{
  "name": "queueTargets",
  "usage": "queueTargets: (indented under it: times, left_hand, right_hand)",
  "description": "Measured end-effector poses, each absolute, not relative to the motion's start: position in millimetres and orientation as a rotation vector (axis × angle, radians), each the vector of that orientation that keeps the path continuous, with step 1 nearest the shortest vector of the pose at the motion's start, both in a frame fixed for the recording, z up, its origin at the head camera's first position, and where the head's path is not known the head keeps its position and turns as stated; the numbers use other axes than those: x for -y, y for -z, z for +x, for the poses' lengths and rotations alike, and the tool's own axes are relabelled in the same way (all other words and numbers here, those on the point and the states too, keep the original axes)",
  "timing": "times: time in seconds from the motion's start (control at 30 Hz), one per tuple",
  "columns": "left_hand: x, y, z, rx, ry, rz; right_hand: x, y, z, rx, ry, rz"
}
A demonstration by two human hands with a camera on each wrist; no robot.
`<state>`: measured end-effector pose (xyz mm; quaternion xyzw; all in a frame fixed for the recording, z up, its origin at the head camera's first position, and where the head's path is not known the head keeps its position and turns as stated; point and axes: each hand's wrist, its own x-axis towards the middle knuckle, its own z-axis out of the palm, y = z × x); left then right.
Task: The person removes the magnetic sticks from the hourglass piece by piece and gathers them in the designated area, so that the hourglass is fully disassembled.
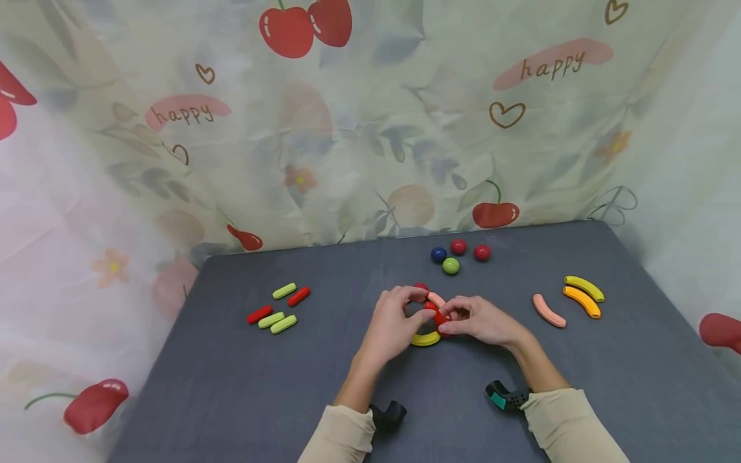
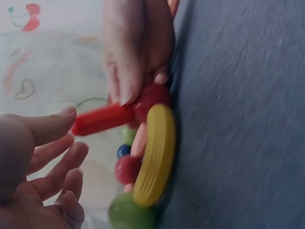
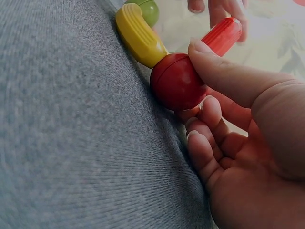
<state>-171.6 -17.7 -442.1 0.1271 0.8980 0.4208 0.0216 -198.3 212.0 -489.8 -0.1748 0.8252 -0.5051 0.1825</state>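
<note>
A red ball on the mat is gripped by my right hand, its thumb lying where a short red stick meets the ball. The stick slants up from the ball. At the stick's free end, my left hand has its thumb and fingers spread apart. A curved yellow stick joins the red ball to a green ball. Past these, a curved pink stick and another red ball form the far part of the ring, partly covered by my hands in the head view.
Red and light green straight sticks lie to the left. Behind the ring sit several loose balls in red, blue and green. On the right are a curved pink stick and yellow and orange ones. A printed curtain hangs behind the table.
</note>
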Motion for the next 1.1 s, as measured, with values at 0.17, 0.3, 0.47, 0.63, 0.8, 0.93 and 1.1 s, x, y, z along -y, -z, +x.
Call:
queueTargets:
  times: [0.17, 0.3, 0.47, 0.63, 0.8, 0.93, 1.1]
  left_hand:
    - [8, 447, -171, -2.804, -1.287, 0.392]
    - [7, 451, -172, -2.809, -1.258, 0.386]
    - [7, 454, -175, -2.799, -1.216, 0.43]
    - [18, 449, -181, -2.682, -1.368, 0.451]
    - [57, 440, -189, -2.698, -1.469, 0.286]
    - [104, 441, -195, -2.846, -1.426, 0.096]
    - [158, 450, -202, -2.964, -1.305, -0.13]
  right_hand:
    - [-212, 491, -199, -2.328, 1.429, -0.513]
    - [-212, 489, -199, -2.323, 1.426, -0.509]
    - [-211, 489, -199, -2.324, 1.424, -0.509]
    - [-211, 488, -198, -2.335, 1.414, -0.511]
    - [-209, 489, -198, -2.354, 1.393, -0.512]
    - [-210, 489, -197, -2.367, 1.387, -0.491]
    - [-210, 490, -197, -2.362, 1.395, -0.47]
